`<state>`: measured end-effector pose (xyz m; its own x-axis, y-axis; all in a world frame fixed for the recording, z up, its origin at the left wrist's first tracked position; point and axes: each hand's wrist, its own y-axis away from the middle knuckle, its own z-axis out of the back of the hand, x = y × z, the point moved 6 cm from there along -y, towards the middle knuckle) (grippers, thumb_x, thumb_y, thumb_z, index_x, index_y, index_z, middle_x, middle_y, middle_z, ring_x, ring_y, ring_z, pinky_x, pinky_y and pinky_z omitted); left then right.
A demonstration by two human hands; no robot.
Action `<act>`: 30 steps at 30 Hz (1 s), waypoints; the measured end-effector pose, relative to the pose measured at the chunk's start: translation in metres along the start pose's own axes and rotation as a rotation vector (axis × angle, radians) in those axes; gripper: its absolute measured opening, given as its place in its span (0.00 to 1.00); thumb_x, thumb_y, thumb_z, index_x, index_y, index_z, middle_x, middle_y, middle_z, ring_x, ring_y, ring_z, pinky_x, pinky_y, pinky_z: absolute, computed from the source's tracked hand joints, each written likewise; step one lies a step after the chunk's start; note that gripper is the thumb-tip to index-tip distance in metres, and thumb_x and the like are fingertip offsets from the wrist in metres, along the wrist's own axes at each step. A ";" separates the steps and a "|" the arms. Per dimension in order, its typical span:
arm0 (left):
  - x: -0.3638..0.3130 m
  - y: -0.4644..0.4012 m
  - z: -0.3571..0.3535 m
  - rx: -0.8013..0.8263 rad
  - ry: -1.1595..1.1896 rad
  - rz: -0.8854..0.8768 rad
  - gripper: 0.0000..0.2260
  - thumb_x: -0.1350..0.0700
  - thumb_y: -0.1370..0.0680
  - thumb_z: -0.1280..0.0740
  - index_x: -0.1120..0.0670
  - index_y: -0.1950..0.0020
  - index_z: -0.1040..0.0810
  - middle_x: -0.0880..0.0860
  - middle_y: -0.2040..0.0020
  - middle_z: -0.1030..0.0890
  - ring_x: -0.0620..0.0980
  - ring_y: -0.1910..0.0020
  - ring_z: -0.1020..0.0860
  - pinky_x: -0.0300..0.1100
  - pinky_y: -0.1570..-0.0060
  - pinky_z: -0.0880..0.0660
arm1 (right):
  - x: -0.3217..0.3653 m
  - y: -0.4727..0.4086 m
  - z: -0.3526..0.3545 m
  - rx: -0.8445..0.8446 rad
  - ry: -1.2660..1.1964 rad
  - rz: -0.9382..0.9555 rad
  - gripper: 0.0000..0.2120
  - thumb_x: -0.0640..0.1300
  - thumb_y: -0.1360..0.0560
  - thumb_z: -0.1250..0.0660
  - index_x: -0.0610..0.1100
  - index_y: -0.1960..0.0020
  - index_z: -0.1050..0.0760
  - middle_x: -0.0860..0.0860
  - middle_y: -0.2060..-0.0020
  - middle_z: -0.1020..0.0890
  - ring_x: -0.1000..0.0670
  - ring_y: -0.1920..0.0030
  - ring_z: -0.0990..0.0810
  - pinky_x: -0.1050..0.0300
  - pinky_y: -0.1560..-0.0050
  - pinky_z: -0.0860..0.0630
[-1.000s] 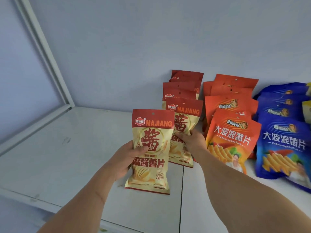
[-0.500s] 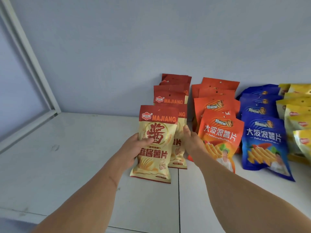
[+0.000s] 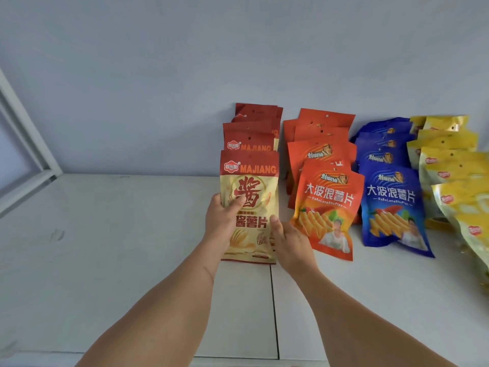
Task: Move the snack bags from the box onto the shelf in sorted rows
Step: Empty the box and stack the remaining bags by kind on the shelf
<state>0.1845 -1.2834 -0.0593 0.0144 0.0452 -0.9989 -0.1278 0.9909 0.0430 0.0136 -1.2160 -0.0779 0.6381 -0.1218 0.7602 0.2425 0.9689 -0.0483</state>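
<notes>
White shelf [image 3: 111,234] underneath; my left hand [image 3: 222,223] pinches the light, crinkly MAJIANG bag [image 3: 250,207] mid-edge, right hand [image 3: 291,242] fingers straight, steadying.

Shelf [image 3: 105,260]: carrying four rows of snack bags, each running from front toward the wall [image 3: 238,62] at 12 o'clock.

Row one [image 3: 251,133], leftmost: bags standing overlapped one behind another. Front bag [image 3: 254,181] standing at the head of this row, left hand [image 3: 223,221] gripping its 9 o'clock edge, right hand [image 3: 291,242] touching its 3 o'clock edge.

Row two [image 3: 325,202]: lying just beside row one at 3 o'clock.

Row three [image 3: 391,205]: sitting at 3 o'clock of row two, touching it.

Row four [image 3: 455,165]: lying farthest toward 3 o'clock, partly cut off by the frame.

Frame bar [image 3: 26,133]: standing at 9 o'clock, well apart from the bags.
</notes>
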 end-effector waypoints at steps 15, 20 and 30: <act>0.001 0.006 -0.003 -0.099 -0.325 -0.087 0.29 0.40 0.22 0.32 0.54 0.28 0.35 0.51 0.38 0.21 0.49 0.49 0.19 0.41 0.56 0.23 | 0.000 -0.002 0.002 0.186 0.128 0.016 0.39 0.74 0.24 0.59 0.46 0.45 0.22 0.47 0.51 0.17 0.47 0.50 0.19 0.47 0.46 0.21; -0.007 0.058 0.038 -0.165 -0.778 -0.205 0.24 0.42 0.18 0.39 0.56 0.28 0.30 0.54 0.31 0.25 0.54 0.35 0.24 0.50 0.40 0.26 | 0.004 0.024 0.023 0.111 0.380 0.081 0.29 0.64 0.18 0.52 0.41 0.40 0.25 0.43 0.44 0.20 0.40 0.44 0.22 0.48 0.46 0.24; 0.041 0.298 0.125 -0.134 -1.613 -0.272 0.16 0.49 0.15 0.46 0.55 0.38 0.22 0.53 0.42 0.19 0.55 0.46 0.21 0.49 0.50 0.25 | 0.027 0.204 -0.004 0.366 0.683 0.685 0.23 0.57 0.16 0.51 0.45 0.30 0.30 0.47 0.34 0.25 0.45 0.35 0.28 0.49 0.34 0.30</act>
<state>0.2708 -0.9702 -0.0853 0.9958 0.0445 0.0801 -0.0271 0.9779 -0.2075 0.0832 -1.0226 -0.0701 0.8622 0.4948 0.1081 -0.4929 0.8689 -0.0456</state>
